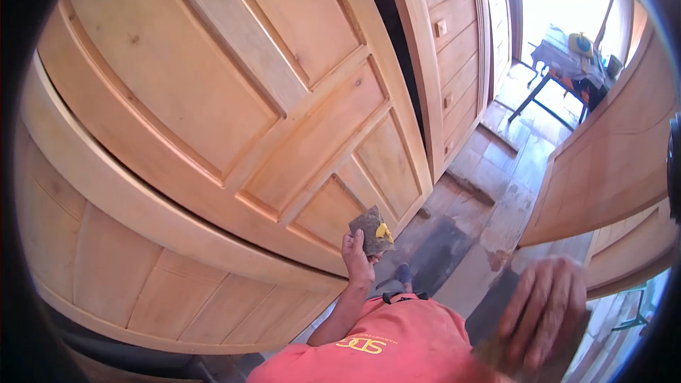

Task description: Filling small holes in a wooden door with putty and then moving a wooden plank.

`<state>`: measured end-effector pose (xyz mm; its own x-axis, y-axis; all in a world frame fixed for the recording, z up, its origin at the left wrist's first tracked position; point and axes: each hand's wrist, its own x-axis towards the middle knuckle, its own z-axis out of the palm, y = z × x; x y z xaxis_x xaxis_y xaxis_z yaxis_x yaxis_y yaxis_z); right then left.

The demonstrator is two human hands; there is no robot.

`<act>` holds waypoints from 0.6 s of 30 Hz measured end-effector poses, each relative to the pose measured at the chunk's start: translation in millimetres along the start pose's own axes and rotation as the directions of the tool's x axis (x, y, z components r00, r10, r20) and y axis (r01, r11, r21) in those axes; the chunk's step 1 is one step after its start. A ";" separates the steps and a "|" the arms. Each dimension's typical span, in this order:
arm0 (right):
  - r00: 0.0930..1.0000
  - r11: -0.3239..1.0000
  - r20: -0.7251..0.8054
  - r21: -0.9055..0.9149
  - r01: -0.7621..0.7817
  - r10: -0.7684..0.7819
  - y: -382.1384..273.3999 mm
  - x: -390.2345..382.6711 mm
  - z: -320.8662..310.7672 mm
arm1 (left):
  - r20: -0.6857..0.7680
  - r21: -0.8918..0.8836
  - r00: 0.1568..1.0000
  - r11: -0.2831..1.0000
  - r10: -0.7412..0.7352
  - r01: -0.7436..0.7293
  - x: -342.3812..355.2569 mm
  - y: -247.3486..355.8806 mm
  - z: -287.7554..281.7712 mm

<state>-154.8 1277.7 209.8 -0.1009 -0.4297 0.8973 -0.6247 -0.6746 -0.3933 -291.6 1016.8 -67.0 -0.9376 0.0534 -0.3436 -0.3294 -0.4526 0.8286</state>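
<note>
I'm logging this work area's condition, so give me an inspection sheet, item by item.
Surface: door of panelled pale wood, with a dark knot
Job's things: slab with a yellow dab
Clutter: yellow container and other items on a table
Hands: left hand grips the slab; right hand blurred, its hold unclear
Cables: nothing seen
Surroundings: drawers, patchy floor, bright light beyond

Left hand at lower centre, thumb upward, gripping; left forearm slanted. Right hand lower right, blurred, angled downward.
</note>
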 end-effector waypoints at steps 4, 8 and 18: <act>0.733 0.998 -0.677 0.035 -0.057 0.066 37.6 -113.5 -6.3 | 0.009 -0.061 1.000 0.998 0.020 -0.019 43.9 -1.0 19.9; -0.152 0.960 -0.986 -0.025 -0.279 -0.070 75.9 -244.5 26.2 | 0.048 -0.007 0.999 1.000 -0.007 0.007 70.4 10.1 46.8; -0.567 0.840 -0.824 0.314 -0.442 0.010 99.9 -332.4 15.4 | 0.046 0.071 0.999 0.997 0.009 -0.012 103.6 -12.7 66.9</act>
<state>-171.7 1343.9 -130.8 -0.5866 0.7315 -0.3476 -0.2366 -0.5652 -0.7903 -392.0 1087.6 -83.6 -0.9445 0.0901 -0.3160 -0.3254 -0.3887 0.8620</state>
